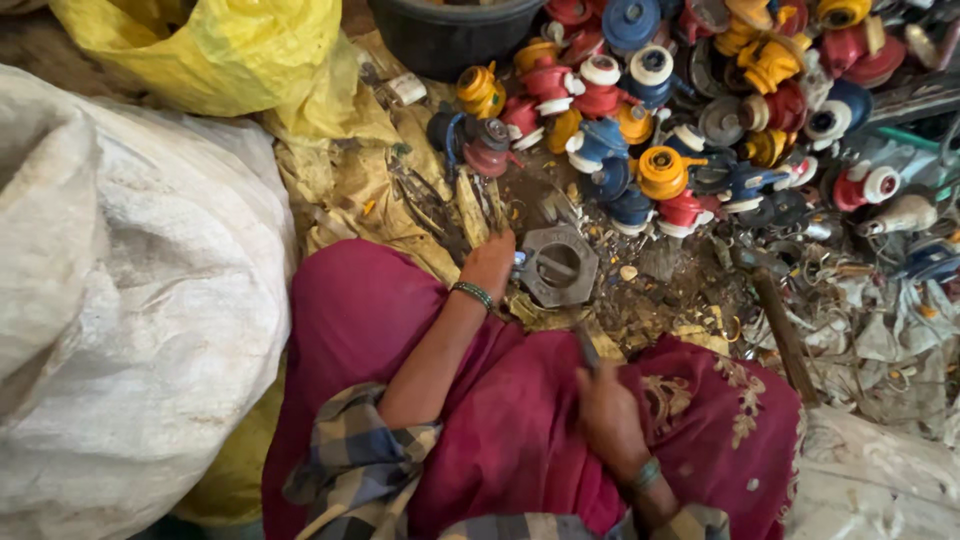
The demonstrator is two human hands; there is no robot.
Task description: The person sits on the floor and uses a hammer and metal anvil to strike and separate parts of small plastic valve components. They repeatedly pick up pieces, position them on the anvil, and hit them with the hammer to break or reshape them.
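Ground (650, 300): dirt, littered with metal scraps.
Centre: grey hexagonal block (558, 265).
Behind: heap of red, yellow and blue valves (680, 110); black tub (450, 30).
Left: white sack (130, 300), yellow bag (220, 50).
Right: wooden stick (782, 330).

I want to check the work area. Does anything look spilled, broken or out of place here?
Yes. Small broken bits and debris lie scattered on the ground around the grey hexagonal metal block beside the left hand. The coloured regulator-like parts lie in a loose, tumbled heap, not sorted.
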